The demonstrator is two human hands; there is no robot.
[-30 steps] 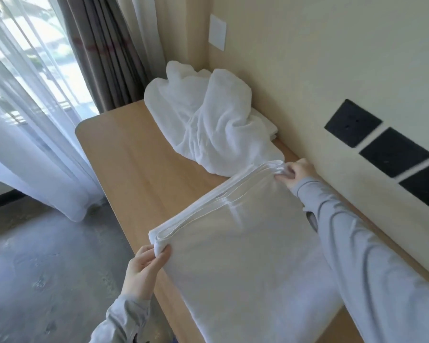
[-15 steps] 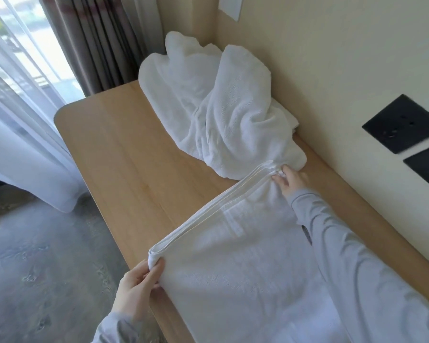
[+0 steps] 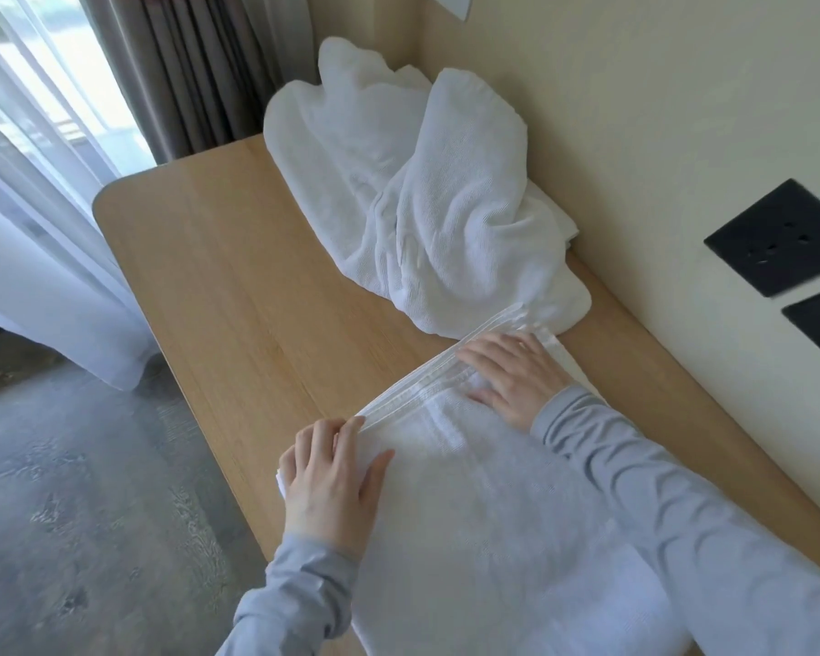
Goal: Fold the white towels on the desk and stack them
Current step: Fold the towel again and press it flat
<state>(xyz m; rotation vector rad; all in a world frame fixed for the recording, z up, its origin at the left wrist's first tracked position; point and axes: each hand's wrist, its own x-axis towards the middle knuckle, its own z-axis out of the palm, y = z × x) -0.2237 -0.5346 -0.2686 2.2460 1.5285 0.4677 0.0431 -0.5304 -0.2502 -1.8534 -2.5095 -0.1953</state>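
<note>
Two pinched corners are now released: left hand point(image 3: 330, 480) and right hand point(image 3: 514, 376) lie flat and apart on the towel point(image 3: 469, 490), pressing its folded edge to the desk point(image 3: 237, 277) beside the pile point(image 3: 427, 196), so this fold looks set

Folded towel point(image 3: 517, 513) flat on wooden desk point(image 3: 237, 277), near right. Left hand point(image 3: 332, 475) pressed on its left corner, fingers fairly straight. Right hand point(image 3: 517, 376) flat, fingers spread, by far hemmed edge. Crumpled towel heap point(image 3: 422, 196) beyond, against wall, touching that edge. Grey curtain point(image 3: 195, 63) far left; black wall plates point(image 3: 777, 234) right.
</note>
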